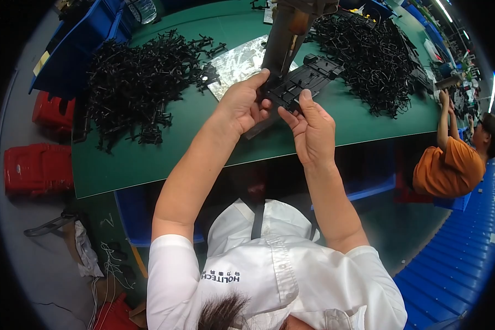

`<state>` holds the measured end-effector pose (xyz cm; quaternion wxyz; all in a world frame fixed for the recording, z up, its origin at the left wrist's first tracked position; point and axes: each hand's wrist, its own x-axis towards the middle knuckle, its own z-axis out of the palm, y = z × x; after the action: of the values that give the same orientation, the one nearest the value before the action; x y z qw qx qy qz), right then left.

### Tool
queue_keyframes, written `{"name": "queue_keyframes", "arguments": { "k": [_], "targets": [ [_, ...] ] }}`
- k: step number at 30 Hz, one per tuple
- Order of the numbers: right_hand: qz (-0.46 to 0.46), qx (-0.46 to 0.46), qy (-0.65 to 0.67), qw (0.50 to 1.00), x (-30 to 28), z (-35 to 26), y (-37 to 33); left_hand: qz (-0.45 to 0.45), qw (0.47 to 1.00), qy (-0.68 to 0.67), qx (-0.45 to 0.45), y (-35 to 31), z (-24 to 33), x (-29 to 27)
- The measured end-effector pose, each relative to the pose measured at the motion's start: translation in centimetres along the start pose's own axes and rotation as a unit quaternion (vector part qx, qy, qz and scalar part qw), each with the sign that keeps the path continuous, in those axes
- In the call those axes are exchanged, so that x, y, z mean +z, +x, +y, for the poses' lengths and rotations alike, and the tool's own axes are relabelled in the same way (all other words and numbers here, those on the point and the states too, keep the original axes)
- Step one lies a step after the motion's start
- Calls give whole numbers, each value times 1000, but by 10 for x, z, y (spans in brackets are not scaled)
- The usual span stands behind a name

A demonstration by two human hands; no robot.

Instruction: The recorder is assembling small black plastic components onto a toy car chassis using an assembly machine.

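Upper left of the frame, small black parts [143,77]: heaped on the green surface [132,165].
Left hand [243,103]: grips the black panel [311,78] by its left end between thumb and fingers.
Black panel: upper centre, held tilted in both hands.
Right hand [314,129]: pinches the panel's lower edge, thumb on top.
More black parts [368,60]: heaped at upper right.
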<state>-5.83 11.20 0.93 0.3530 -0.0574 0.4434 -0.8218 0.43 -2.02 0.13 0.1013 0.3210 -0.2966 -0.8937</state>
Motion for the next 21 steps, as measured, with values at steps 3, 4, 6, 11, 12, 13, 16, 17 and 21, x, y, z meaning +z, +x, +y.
{"name": "queue_keyframes", "arguments": {
  "k": [3, 4, 6, 11, 12, 13, 16, 17, 21],
  "targets": [
    [-2, -3, -1, 1000, 1, -2, 0, -1, 1000, 2, -3, 2, 0, 1],
    [-2, -3, -2, 1000, 1, -2, 0, -1, 1000, 1, -3, 2, 0, 1],
    [-3, -4, 1, 1000, 2, -2, 0, 0, 1000, 8, -1, 1, 1, 1],
    [-2, -5, -2, 1000, 3, -3, -1, -18, 1000, 9, -8, -1, 3, 0],
    [-2, -4, -1, 1000, 4, -3, -1, -15, 1000, 9, -9, -1, 3, 0],
    [-3, -3, -2, 1000, 3, -2, -1, -15, 1000, 8, -9, -1, 3, -1],
    [-5, -5, -1, 1000, 1, -2, 0, -14, 1000, 6, -7, 0, 2, 0],
    [-5, -6, 0, 1000, 1, -1, 1, -19, 1000, 5, -7, 1, 2, -1],
    [-7, -5, 3, 1000, 2, -1, 0, -17, 1000, 1, -6, 0, 3, -1]
  ]
}}
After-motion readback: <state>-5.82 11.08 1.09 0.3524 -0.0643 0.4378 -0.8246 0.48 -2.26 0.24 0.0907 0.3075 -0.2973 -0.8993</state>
